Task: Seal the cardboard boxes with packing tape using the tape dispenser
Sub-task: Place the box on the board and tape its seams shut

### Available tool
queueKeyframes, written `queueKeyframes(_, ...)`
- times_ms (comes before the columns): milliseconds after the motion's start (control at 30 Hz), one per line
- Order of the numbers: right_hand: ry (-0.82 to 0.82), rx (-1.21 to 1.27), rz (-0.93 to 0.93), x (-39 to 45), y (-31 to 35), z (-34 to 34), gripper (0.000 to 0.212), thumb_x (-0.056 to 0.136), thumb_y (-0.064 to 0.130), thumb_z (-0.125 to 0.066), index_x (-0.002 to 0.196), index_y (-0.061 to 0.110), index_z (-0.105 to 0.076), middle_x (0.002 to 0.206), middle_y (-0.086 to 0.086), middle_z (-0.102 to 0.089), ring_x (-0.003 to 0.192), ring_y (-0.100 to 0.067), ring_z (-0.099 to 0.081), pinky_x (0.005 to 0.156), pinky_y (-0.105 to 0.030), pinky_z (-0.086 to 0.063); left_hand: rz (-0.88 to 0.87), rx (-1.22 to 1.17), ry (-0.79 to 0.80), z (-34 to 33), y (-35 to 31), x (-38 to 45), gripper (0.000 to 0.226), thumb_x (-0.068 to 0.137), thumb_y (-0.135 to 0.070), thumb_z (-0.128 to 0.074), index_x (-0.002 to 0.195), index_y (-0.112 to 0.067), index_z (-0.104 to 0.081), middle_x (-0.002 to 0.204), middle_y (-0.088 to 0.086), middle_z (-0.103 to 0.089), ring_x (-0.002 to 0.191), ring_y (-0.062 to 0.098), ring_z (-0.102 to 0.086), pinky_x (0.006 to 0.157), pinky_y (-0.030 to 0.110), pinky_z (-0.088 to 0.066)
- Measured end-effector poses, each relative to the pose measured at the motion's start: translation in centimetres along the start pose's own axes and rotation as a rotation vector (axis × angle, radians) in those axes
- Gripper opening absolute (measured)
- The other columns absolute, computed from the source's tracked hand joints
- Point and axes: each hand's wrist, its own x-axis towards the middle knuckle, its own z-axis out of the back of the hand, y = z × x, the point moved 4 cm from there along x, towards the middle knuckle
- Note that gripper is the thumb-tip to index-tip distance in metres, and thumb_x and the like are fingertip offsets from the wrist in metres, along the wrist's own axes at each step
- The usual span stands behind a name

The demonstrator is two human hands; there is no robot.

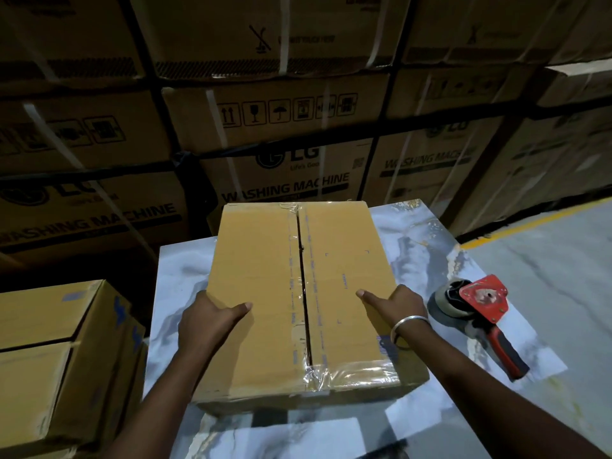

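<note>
A brown cardboard box (265, 260) lies on a marble-patterned table (430, 253), its two top flaps closed with a dark seam down the middle and old clear tape along it. My left hand (208, 323) grips the box's left edge, thumb on top. My right hand (394, 301) grips the right edge, thumb on the top face, with a metal bangle at the wrist. A red tape dispenser (477, 313) with a tape roll and red-black handle lies on the table just right of the box, untouched.
Another brown cardboard box (49, 352) stands to the left of the table, lower down. Stacks of large strapped washing-machine cartons (281, 134) form a wall behind the table. Grey floor with a yellow line (530, 223) lies to the right.
</note>
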Motion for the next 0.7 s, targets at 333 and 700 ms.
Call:
queueKeyframes(333, 0.027, 0.045, 0.142, 2.4, 0.9, 5.7, 0.066, 0.077, 0.072, -0.07, 0.081, 0.007, -0.057, 0.073, -0.006, -0.057, 0.068, -0.026, -0.056, 0.057, -0.032, -0.041, -0.003, 0.062, -0.179, 1.2, -6.1, -3.5, 0.067, 0.061, -0.066, -0.081, 0.103, -0.018, -0.061, 0.099, 0.008, -0.068, 0.092, 0.036, -0.062, 0.075, 0.043, -0.053)
queueKeyframes(700, -0.01, 0.122, 0.386, 9.7, -2.9, 26.4, 0.064, 0.078, 0.069, -0.071, 0.068, 0.01, -0.051, 0.065, -0.005, -0.049, 0.06, -0.024, -0.049, 0.053, -0.033, -0.038, -0.034, -0.16, -0.283, -3.6, -24.8, -13.8, 0.068, 0.049, -0.072, -0.083, 0.087, -0.018, -0.07, 0.08, 0.001, -0.074, 0.074, 0.031, -0.07, 0.07, 0.051, -0.061)
